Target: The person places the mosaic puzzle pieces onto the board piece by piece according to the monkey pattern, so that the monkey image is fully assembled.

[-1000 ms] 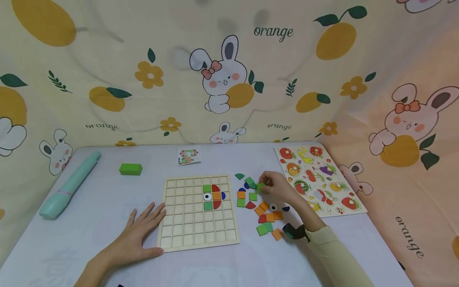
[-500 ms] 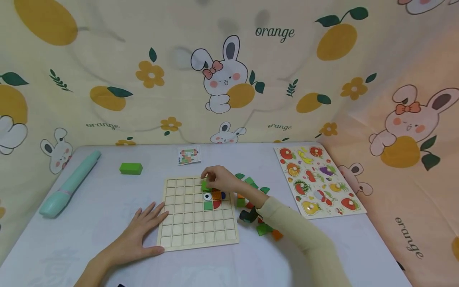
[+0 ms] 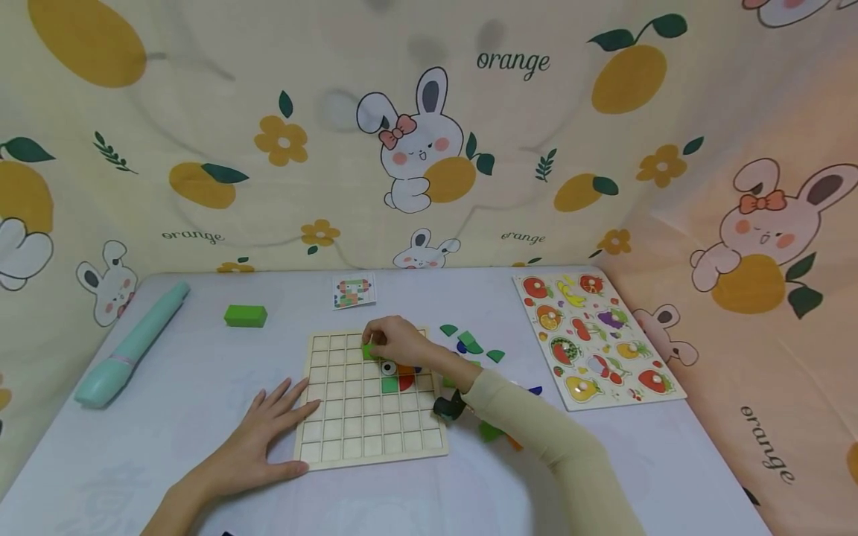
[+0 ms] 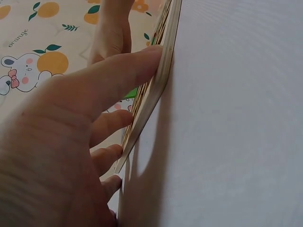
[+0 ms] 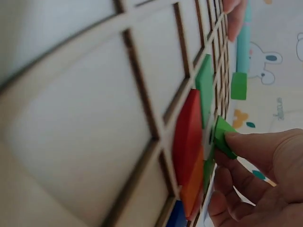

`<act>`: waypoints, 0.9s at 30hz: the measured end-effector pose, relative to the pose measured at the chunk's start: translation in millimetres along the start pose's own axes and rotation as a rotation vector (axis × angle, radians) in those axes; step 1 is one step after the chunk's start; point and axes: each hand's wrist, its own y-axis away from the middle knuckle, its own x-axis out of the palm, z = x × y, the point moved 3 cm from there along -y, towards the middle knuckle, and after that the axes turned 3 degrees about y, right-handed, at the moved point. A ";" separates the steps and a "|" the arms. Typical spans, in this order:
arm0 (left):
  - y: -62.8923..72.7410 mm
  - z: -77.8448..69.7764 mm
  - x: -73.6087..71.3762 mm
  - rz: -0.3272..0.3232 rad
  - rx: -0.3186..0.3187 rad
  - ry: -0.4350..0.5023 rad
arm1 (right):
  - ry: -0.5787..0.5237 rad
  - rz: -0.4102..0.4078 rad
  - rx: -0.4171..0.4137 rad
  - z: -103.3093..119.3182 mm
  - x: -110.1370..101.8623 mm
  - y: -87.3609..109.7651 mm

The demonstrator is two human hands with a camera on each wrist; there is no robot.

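A square-gridded wooden board [image 3: 343, 428] lies flat on the white table. My left hand [image 3: 258, 439], fingers spread, rests against its left edge, the thumb at the near corner; in the left wrist view the thumb [image 4: 137, 64] touches the board's side. My right hand [image 3: 402, 344] pinches a green square tile [image 5: 222, 135] between thumb and finger, tilted close over the upper grid. Beside it sit an eye tile [image 3: 389, 368], a teal-green tile [image 3: 389, 385] and a red quarter-round tile [image 5: 187, 137]. An orange tile [image 5: 191, 184] is partly covered by the right hand in the head view.
Loose tiles, some green ones [image 3: 471, 342] among them, lie right of the board, partly under the right forearm. A fruit puzzle board [image 3: 590, 335] stands further right. Behind are a pattern card [image 3: 354, 290] and a green block [image 3: 245, 316]; a mint cylindrical object [image 3: 134, 346] lies left.
My right hand has carried the green tile from the loose pile leftward to the board, then a little further left past the green tile in the top row. My left hand stays put.
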 end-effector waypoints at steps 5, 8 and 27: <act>-0.5 0.3 0.3 0.002 -0.003 0.006 | 0.118 -0.017 -0.001 0.8 2.5 0.1; -0.8 0.2 0.5 0.004 -0.009 0.011 | 0.179 -0.028 -0.004 2.6 2.4 0.5; 0.8 -2.1 -1.0 -0.028 0.024 -0.007 | 0.211 -0.011 -0.008 1.0 3.8 0.6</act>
